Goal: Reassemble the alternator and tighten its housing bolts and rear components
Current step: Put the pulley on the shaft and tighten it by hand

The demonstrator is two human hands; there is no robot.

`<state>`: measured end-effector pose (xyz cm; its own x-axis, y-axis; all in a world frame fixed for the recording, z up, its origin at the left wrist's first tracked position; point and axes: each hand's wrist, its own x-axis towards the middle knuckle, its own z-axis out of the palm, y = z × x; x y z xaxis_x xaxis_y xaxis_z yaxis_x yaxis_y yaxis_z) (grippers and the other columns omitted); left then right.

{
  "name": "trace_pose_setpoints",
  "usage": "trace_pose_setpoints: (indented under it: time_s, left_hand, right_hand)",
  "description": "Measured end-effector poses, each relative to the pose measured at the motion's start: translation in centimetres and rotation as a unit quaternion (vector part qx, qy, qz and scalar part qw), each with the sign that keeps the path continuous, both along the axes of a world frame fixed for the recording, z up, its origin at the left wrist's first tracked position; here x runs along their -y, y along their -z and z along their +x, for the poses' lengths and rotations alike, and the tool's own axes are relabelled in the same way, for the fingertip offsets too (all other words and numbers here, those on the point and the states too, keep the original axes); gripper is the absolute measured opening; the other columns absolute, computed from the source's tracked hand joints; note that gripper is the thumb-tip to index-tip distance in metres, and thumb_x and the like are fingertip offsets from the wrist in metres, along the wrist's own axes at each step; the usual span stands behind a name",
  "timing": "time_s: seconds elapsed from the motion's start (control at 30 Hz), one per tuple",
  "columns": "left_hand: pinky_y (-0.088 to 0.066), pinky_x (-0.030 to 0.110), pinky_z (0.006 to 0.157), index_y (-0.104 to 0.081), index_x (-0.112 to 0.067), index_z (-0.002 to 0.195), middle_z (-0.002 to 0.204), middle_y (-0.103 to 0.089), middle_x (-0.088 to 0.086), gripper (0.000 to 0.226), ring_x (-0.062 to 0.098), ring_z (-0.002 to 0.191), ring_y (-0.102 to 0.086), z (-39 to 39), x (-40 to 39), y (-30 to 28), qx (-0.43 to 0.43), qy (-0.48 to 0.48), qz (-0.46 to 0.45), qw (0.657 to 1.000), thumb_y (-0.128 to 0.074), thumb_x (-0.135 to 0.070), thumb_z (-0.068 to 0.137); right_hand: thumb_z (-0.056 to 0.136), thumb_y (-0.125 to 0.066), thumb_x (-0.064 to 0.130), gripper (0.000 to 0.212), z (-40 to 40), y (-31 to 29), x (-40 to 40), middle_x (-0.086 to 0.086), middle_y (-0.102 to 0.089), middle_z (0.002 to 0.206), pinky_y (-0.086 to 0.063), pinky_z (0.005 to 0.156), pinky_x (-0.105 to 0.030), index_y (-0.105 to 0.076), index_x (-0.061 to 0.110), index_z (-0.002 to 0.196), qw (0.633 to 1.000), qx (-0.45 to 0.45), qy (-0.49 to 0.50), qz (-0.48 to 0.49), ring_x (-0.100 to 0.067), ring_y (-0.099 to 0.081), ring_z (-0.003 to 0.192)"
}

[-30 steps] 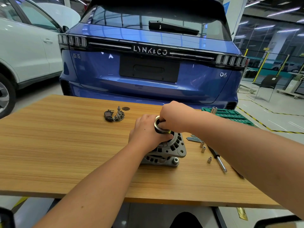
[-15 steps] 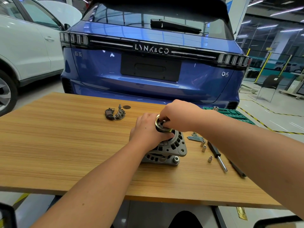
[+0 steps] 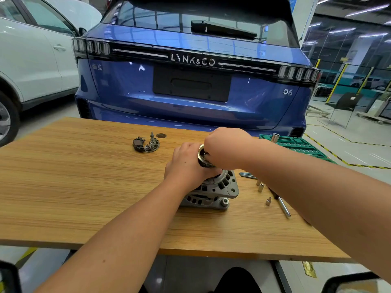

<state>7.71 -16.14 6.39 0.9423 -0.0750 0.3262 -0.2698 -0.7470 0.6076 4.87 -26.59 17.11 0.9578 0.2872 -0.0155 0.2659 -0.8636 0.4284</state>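
Head view: left hand (image 3: 186, 163) and right hand (image 3: 224, 146) grip the pulley (image 3: 204, 159) atop the upright alternator (image 3: 213, 191); bare table (image 3: 74, 176) lies left of the left hand.

The wooden bench (image 3: 74, 187) carries the alternator (image 3: 213, 191) mid-board, a rectifier part (image 3: 146, 143) toward the far edge, and sockets (image 3: 260, 187) and a screwdriver (image 3: 283, 206) near the right edge.

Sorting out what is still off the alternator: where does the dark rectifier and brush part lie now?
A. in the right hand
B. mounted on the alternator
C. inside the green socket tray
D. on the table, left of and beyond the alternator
D: the rectifier part lies on the table, apart from the alternator.
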Motion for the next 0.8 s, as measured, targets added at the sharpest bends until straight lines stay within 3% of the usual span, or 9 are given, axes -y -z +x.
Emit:
trace_pose_setpoints:
  time_s: [0.1, 0.23, 0.33, 0.53, 0.67, 0.8]
  left_hand:
    - [-0.038, 0.040, 0.075, -0.048, -0.045, 0.113, 0.108, -0.038, -0.018, 0.064, 0.009, 0.104, -0.030, 0.0, 0.0, -0.1, 0.001, 0.001, 0.001, 1.000, -0.072, -0.075, 0.062]
    - [-0.037, 0.040, 0.074, -0.039, -0.048, 0.102, 0.106, -0.038, -0.017, 0.058, 0.009, 0.103, -0.030, -0.2, 0.0, -0.1, 0.000, -0.005, 0.001, 1.000, -0.076, -0.073, 0.064]
    - [-0.038, 0.040, 0.074, -0.048, -0.044, 0.108, 0.107, -0.041, -0.016, 0.060, 0.010, 0.104, -0.033, -0.3, 0.1, -0.2, 0.001, -0.004, -0.002, 1.000, -0.075, -0.074, 0.064]
    - [-0.037, 0.039, 0.073, -0.051, -0.043, 0.109, 0.109, -0.042, -0.016, 0.058, 0.010, 0.102, -0.033, -0.4, 0.1, -0.2, 0.002, -0.005, 0.004, 1.000, -0.074, -0.073, 0.066]
    - [-0.039, 0.040, 0.073, -0.052, -0.044, 0.109, 0.108, -0.043, -0.016, 0.058, 0.010, 0.103, -0.034, -0.2, 0.1, -0.2, 0.000, -0.007, 0.000, 1.000, -0.075, -0.072, 0.065]
    - [-0.040, 0.041, 0.073, -0.054, -0.042, 0.106, 0.105, -0.044, -0.015, 0.056, 0.013, 0.104, -0.037, -0.2, 0.2, -0.3, 0.000, -0.010, 0.004, 1.000, -0.075, -0.071, 0.064]
  right_hand:
    - [0.098, -0.057, 0.018, 0.031, 0.1, 0.1, -0.1, 0.000, -0.052, 0.075, -0.042, 0.056, -0.029, -0.045, 0.018, 0.070, 1.000, -0.002, 0.006, 0.013, -0.017, -0.049, 0.062]
    - [0.103, -0.052, 0.025, 0.021, 0.2, 0.1, 0.4, -0.002, -0.058, 0.083, -0.051, 0.069, -0.034, -0.059, 0.016, 0.085, 0.999, -0.003, -0.008, 0.036, -0.020, -0.060, 0.077]
    - [0.103, -0.051, 0.029, 0.022, 0.2, 0.5, 0.4, -0.002, -0.060, 0.092, -0.051, 0.068, -0.035, -0.063, 0.015, 0.090, 0.999, 0.010, 0.000, 0.042, -0.022, -0.062, 0.084]
    - [0.103, -0.045, 0.042, 0.037, -0.1, 0.7, 1.3, -0.001, -0.059, 0.080, -0.053, 0.068, -0.037, -0.063, 0.017, 0.082, 0.994, 0.001, 0.005, 0.105, -0.020, -0.061, 0.076]
    - [0.099, -0.056, 0.029, 0.020, -0.5, 0.0, 1.9, 0.000, -0.066, 0.096, -0.059, 0.079, -0.040, -0.068, 0.023, 0.113, 0.994, -0.007, -0.030, 0.108, -0.022, -0.064, 0.089]
    - [0.098, -0.055, 0.021, 0.024, -0.2, -0.4, 1.4, 0.001, -0.068, 0.097, -0.060, 0.085, -0.043, -0.073, 0.026, 0.113, 0.994, -0.037, -0.040, 0.094, -0.024, -0.066, 0.091]
